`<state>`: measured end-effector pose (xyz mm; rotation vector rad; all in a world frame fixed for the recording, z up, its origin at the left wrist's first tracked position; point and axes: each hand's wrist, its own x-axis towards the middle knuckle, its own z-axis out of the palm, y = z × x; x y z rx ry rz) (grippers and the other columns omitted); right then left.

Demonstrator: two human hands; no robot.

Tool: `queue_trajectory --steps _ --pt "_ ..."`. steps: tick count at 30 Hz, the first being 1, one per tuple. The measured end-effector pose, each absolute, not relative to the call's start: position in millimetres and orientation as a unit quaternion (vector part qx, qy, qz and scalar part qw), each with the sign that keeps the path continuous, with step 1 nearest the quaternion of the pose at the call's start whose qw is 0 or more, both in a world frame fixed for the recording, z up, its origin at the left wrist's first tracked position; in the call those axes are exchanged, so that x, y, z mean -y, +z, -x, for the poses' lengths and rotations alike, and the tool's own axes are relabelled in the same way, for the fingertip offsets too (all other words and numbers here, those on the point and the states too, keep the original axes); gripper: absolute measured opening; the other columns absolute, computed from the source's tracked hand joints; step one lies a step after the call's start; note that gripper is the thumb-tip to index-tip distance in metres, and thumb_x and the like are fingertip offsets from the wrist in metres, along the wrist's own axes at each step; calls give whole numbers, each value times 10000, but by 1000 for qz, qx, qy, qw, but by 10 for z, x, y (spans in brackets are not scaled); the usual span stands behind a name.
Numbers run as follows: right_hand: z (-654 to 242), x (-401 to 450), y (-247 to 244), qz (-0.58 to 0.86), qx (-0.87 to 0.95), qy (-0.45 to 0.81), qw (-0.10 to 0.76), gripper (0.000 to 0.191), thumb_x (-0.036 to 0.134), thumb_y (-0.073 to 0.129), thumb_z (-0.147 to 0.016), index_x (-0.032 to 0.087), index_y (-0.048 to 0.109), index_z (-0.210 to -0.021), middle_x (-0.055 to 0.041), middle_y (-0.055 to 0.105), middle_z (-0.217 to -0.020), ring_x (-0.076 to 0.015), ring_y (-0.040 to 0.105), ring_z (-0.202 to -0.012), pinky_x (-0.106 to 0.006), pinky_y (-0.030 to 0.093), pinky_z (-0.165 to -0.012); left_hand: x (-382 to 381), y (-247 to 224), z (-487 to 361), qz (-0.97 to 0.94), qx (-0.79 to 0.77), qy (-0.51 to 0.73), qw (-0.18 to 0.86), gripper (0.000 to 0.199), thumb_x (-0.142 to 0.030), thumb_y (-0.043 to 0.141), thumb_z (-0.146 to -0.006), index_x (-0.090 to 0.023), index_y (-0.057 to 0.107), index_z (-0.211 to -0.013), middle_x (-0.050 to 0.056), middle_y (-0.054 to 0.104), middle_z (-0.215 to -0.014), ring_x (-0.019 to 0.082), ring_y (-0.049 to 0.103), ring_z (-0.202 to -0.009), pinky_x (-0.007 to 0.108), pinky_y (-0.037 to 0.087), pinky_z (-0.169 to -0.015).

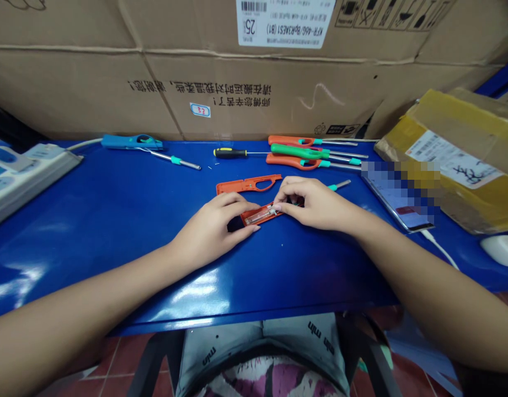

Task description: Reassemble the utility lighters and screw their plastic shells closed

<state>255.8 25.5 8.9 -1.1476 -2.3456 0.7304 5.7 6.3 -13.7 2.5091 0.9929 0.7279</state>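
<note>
An open orange lighter half lies on the blue table, with a clear inner part and a small pale piece showing inside. My left hand grips its left end between thumb and fingers. The fingers of my right hand are pinched at the pale piece near the middle and cover the right part of the shell. A metal tube with a teal collar sticks out beyond my right hand. Just behind my hands rests the loose orange cover half, with its handle loop to the right.
Behind are a blue lighter, a yellow-black screwdriver, a green lighter and orange lighters. A power strip sits left. At right are a phone, a taped parcel and a white mouse. A large carton stands behind.
</note>
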Motion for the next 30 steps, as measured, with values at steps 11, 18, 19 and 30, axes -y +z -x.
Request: queue_trajectory --steps 11,18,19,30 --pt "-2596 -277 111 418 842 267 213 107 196 609 -890 158 684 -823 -48 651 -863 -155 589 -771 -290 447 -702 -50 -119 -58 -887 -346 259 164 291 -297 685 -928 -182 710 -1193 78 698 -1075 235 666 -1062 398 554 -946" --pt "-2594 -280 94 421 838 266 222 110 195 604 -887 161 692 -829 -47 652 -863 -151 599 -762 -284 457 -700 -32 -86 -51 -891 -347 242 167 352 -268 691 -889 -179 695 -1229 77 690 -1128 244 642 -1137 402 532 -1008" --pt "-2593 -282 89 421 838 266 223 111 194 605 -887 161 693 -827 -48 652 -861 -151 600 -762 -284 459 -702 -27 -80 -52 -892 -347 239 165 357 -262 686 -885 -178 693 -1232 77 689 -1139 246 638 -1147 403 529 -1016" --pt "-2589 -280 81 405 843 280 216 113 215 620 -902 165 699 -839 -54 665 -883 -165 612 -800 -300 467 -734 -19 -87 -70 -886 -349 248 177 322 -233 631 -903 -179 699 -1214 77 698 -1148 239 641 -1145 400 521 -1022"
